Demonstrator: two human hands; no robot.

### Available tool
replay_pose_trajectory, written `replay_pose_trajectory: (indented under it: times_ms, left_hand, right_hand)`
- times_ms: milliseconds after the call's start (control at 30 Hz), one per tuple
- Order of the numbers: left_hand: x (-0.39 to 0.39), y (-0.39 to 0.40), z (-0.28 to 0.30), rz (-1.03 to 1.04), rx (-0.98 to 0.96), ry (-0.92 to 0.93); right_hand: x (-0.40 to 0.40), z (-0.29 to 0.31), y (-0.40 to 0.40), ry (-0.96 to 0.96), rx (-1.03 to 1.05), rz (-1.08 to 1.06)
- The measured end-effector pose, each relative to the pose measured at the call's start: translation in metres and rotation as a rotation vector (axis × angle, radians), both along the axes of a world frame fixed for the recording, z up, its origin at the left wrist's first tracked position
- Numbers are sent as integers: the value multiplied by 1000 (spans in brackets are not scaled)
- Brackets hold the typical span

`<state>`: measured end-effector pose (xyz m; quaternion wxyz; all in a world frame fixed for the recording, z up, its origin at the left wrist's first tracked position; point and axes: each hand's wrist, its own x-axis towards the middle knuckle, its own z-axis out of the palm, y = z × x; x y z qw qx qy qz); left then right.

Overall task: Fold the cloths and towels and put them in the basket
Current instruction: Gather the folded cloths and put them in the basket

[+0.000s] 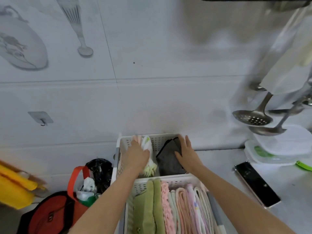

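1. The left hand [136, 155] is down in the far basket [121, 146], fingers curled round the white-and-green cloths [147, 149] standing on edge at the basket's 9 o'clock side; a pink cloth [137, 137] shows just past its knuckles.
2. The right hand [187, 153] lies with fingers straight and spread, pressing flat against the grey cloth [168, 159], which leans toward the basket's 3 o'clock wall. It grips nothing.
3. A bare strip of basket floor lies between the two stacks, so the step in hand looks like packing the upright folds, not folding.
4. To do it well, I judge the left should keep its bundle pinched tight so the folds do not spring open, while the right holds the grey cloth back against the wall, keeping the gap open for the next piece.
5. Sliding each stack as a block should keep the edges square; tugging one corner could unfold a piece.
6. At 6 o'clock, the near basket [177, 182] is already filled with a row of green, pink and white towels [168, 208] on edge.
7. At 3 o'clock a phone [256, 183] lies on the counter [219, 162]; a red bag [79, 188] sits at 8 o'clock.
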<state>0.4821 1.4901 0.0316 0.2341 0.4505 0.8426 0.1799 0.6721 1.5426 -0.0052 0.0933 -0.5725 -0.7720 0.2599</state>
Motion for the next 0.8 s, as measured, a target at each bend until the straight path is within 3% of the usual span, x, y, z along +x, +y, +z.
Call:
replay_pose_trajectory:
  times_ms: [67, 333, 400, 467, 567, 667, 800]
  left_hand:
    - [13, 5, -2, 10, 26, 14]
    - [62, 19, -36, -153, 17, -68]
    - [60, 20, -42, -154, 27, -206]
    - [50, 23, -48, 20, 77, -439]
    - [32, 33, -65, 281, 43, -631]
    - [45, 33, -56, 241, -39, -842]
    - [67, 42, -57, 25, -198, -613]
  right_hand:
    - [0, -5, -2, 155, -68, -98]
    - [-1, 0, 4, 253, -208, -206]
    - [1, -2, 5, 261, -240, -205]
    - [2, -2, 5, 279, -278, -210]
    - [1, -1, 8, 336, -336, -261]
    - [0, -3, 11, 367, -372, -292]
    - [1, -5, 13, 363, -381, -280]
